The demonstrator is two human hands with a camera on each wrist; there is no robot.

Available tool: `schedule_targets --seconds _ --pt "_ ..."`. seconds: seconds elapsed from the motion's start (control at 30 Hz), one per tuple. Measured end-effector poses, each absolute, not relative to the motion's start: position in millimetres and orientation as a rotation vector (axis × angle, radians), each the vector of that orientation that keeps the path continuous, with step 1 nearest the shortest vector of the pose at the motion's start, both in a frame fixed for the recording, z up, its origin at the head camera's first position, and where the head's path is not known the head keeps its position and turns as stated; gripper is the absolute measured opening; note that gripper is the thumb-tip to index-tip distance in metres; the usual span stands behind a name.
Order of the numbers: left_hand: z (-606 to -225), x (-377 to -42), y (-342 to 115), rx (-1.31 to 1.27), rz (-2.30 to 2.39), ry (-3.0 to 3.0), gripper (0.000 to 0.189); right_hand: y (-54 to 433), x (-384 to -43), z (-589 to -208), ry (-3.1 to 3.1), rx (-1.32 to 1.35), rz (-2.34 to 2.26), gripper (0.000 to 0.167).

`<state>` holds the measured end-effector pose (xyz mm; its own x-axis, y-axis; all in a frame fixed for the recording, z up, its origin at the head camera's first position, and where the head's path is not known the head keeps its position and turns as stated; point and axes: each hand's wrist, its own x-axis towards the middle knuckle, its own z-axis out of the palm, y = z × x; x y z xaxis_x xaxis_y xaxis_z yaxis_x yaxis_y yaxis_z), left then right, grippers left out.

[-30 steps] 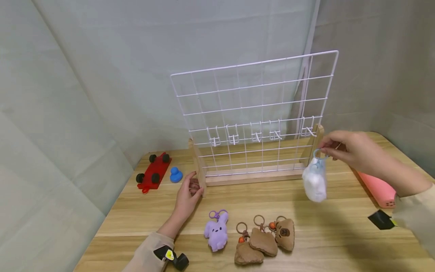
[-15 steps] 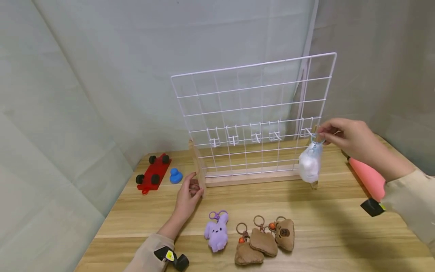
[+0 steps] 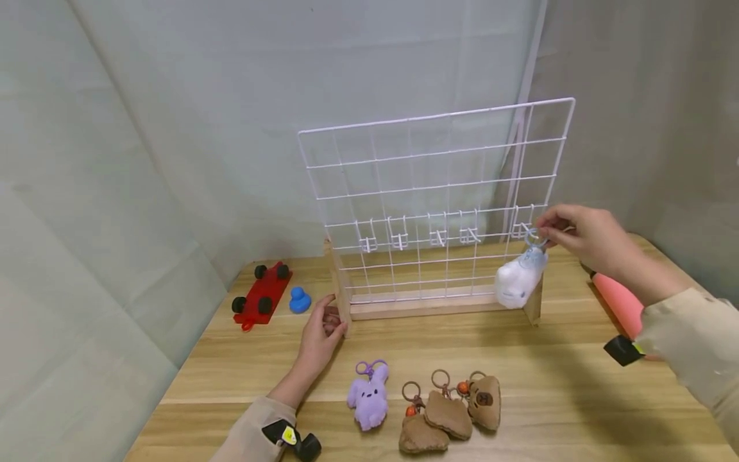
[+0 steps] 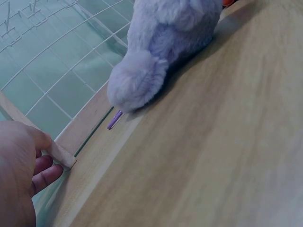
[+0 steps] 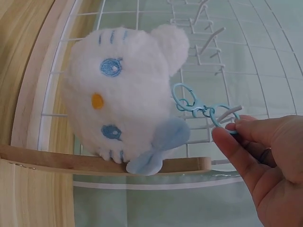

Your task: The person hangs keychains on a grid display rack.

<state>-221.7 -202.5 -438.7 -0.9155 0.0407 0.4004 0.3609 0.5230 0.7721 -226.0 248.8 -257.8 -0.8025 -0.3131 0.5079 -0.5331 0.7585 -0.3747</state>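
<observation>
My right hand [image 3: 589, 237] pinches the light-blue ring of a white plush cat keychain [image 5: 118, 90] with a blue bow. In the right wrist view, the tip of the rightmost white hook [image 5: 231, 112] shows inside that ring. The plush hangs before the right end of a white wire grid rack [image 3: 427, 154] on a wooden base. Down at the rack's left foot, my left hand [image 3: 317, 333] grips the wooden upright [image 4: 64, 156] between thumb and fingers. Several other hooks, such as one hook [image 3: 398, 239], line the grid with nothing on them.
A purple plush keychain [image 3: 369, 398] lies in front of the rack. Beside it are brown plush keychains [image 3: 447, 414] with rings. At the left are a red toy car [image 3: 262, 295] and a blue knob-shaped piece [image 3: 299, 300]. A pink object [image 3: 620, 305] lies beneath the right forearm.
My right hand has raised the white plush keychain and brought it left to the rightmost hook, its ring now at the hook's tip. The left hand keeps its place on the rack.
</observation>
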Motion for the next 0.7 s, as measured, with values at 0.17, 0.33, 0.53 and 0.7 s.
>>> schedule_targets --seconds 0.17,0.33,0.53,0.7 --pt "-438.6 -221.4 -200.9 -0.313 -1.374 -2.436 0.057 248.1 -227.1 -260.1 -2.585 0.617 0.754 0.01" --pt "-437.6 -221.6 -201.2 -0.297 -1.407 -2.429 0.059 247.2 -227.4 -260.5 -2.603 0.618 0.765 0.011" --pt "-437.8 -221.8 -201.9 -0.302 -1.389 -2.44 0.058 246.6 -228.5 -261.4 -2.599 0.645 0.763 0.013" --pt "-438.9 -222.1 -201.9 -0.319 -1.358 -2.432 0.058 246.1 -228.7 -261.9 -2.596 0.653 0.753 0.014"
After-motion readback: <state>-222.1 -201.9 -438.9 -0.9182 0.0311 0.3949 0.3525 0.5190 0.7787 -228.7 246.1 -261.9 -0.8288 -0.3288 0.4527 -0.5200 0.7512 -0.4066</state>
